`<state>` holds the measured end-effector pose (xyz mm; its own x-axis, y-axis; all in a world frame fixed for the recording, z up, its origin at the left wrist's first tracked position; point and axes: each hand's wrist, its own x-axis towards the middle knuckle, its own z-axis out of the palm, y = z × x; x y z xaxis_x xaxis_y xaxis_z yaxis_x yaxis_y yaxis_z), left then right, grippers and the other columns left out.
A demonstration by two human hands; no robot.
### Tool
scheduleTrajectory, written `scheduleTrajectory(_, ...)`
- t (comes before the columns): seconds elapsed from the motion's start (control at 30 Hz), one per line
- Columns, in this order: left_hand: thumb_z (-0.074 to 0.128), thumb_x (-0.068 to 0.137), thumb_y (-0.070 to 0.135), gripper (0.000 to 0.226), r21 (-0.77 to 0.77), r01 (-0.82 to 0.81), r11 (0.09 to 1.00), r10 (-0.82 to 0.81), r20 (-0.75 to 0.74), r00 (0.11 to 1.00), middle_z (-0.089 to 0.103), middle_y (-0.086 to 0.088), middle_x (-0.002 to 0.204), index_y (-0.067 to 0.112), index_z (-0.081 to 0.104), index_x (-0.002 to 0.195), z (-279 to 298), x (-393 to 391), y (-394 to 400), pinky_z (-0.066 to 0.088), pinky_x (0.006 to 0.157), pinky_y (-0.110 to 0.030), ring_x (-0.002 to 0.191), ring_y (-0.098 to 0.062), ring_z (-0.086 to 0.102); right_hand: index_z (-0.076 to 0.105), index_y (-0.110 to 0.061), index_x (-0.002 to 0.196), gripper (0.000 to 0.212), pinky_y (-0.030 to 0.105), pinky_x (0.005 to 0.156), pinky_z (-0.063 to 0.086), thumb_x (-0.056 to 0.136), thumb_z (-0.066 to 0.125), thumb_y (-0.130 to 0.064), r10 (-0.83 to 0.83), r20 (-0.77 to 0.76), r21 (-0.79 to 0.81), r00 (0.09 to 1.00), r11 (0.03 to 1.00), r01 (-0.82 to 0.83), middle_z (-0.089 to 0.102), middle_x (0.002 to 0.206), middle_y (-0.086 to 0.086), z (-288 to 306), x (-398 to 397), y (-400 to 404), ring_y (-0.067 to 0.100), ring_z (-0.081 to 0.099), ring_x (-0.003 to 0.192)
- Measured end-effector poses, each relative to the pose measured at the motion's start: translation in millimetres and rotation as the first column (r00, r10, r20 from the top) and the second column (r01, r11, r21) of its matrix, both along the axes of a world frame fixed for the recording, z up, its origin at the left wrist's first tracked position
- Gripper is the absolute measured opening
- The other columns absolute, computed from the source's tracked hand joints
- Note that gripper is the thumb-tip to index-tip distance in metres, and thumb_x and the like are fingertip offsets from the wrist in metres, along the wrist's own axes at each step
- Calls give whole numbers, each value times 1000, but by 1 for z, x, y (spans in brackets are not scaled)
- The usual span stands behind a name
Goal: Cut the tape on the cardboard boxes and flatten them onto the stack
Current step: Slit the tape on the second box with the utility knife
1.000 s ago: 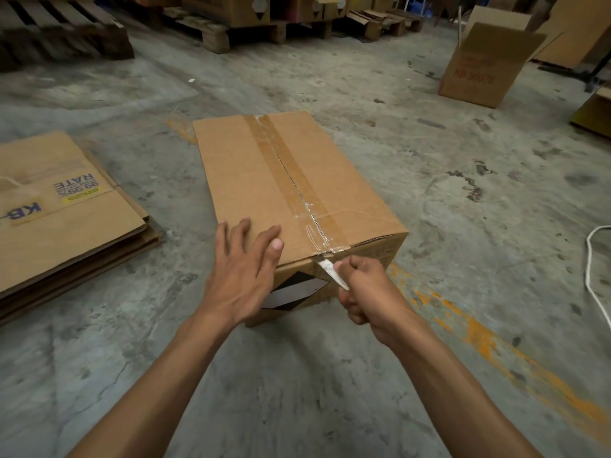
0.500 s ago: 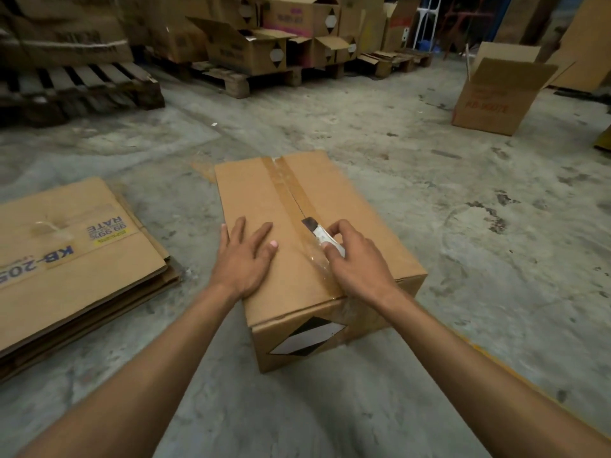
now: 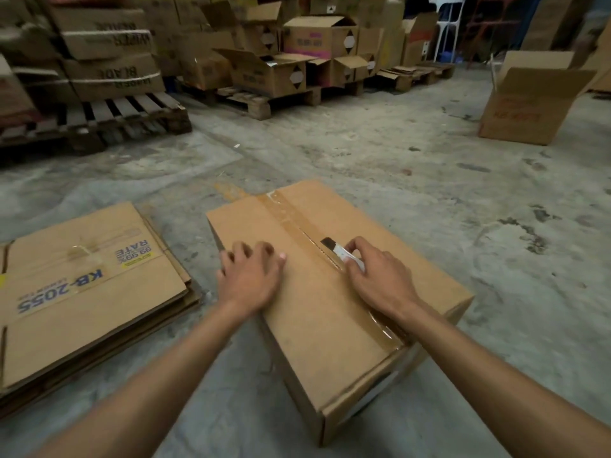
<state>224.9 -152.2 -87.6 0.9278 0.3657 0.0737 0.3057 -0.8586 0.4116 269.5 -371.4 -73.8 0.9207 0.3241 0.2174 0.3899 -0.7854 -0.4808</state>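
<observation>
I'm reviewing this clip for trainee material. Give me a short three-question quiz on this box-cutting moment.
1. True or false: the left hand lies on the taped box.
2. What does the right hand hold? A) scissors B) utility knife C) marker
3. On which side of the box does the stack of flattened cardboard lie?

Key: 1 true; 2 B; 3 the person's left.

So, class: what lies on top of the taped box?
On the box: tape, the left hand pressing flat, the right hand gripping a cutter. Its contents are hidden.
</observation>
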Motion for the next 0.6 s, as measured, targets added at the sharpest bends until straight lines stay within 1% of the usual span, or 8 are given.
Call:
scheduleTrajectory(0.1, 30, 93, 66, 53, 21, 53, 998, -50, -120, 991, 25, -8, 150, 45, 35, 141, -7, 55, 52, 21, 114, -53, 141, -33, 17, 44, -33, 108, 14, 37, 70, 37, 98, 36, -37, 12, -23, 37, 1000, 999, -12, 65, 89, 0, -3, 16, 11, 30, 57, 86)
scheduleTrajectory(0.17, 25, 90, 72, 57, 28, 51, 998, -44, -201, 979, 12, -5, 161, 53, 26, 144, -6, 81, 76, 13, 116, -59, 148, -33, 5, 44, -33, 108, 13, 37, 70, 38, 98, 35, -36, -5, 15, 47, 1000, 999, 4, 65, 84, 1, -10, 23, 9, 32, 57, 83)
scheduleTrajectory(0.23, 22, 85, 80, 61, 31, 45, 998, -36, -251, 967, 4, -3, 164, 58, 21, 143, -3, 99, 92, 10, 115, -62, 149, -34, -2, 43, -33, 107, 12, 38, 67, 40, 99, 35, -36, 14, 66, 69, 998, 997, -18, 61, 72, 0, -17, 26, 4, 31, 56, 75)
scheduleTrajectory(0.27, 22, 80, 86, 64, 40, 50, 998, -38, -264, 964, 6, -4, 163, 61, 23, 139, 0, 105, 98, 11, 114, -63, 149, -35, 0, 43, -34, 107, 12, 38, 65, 40, 99, 34, -36, 28, 80, 80, 996, 996, -35, 58, 68, -2, -19, 27, 2, 30, 56, 72)
scheduleTrajectory(0.33, 21, 64, 98, 74, 60, 74, 995, -56, -255, 965, 22, -10, 156, 62, 29, 128, 4, 114, 107, 19, 111, -63, 145, -37, 16, 42, -35, 108, 12, 37, 61, 39, 100, 33, -37, 53, 97, 60, 994, 996, -59, 54, 62, -3, -22, 33, 0, 28, 54, 67)
scheduleTrajectory(0.4, 24, 57, 100, 76, 61, 80, 995, -63, -242, 968, 33, -13, 147, 60, 32, 121, 6, 117, 108, 26, 109, -60, 139, -36, 28, 41, -35, 109, 13, 36, 59, 36, 100, 33, -37, 69, 119, 6, 991, 998, -70, 49, 58, -4, -24, 41, -5, 28, 52, 64)
scheduleTrajectory(0.5, 21, 62, 98, 78, 118, 34, 992, -7, -226, 974, 36, -16, 143, 60, 30, 129, 4, 113, 98, 27, 108, -54, 133, -38, 34, 40, -34, 113, 15, 36, 60, 34, 100, 32, -36, 50, 106, -87, 993, 995, -41, 48, 59, -6, -19, 53, -14, 31, 55, 69)
scheduleTrajectory(0.6, 8, 63, 98, 87, 193, -23, 981, 66, -220, 973, 33, -14, 146, 62, 20, 141, 3, 99, 79, 26, 108, -52, 132, -40, 34, 39, -33, 117, 19, 36, 65, 34, 101, 29, -36, -27, 63, -188, 998, 981, 39, 64, 81, 4, -7, 60, -23, 35, 61, 83)
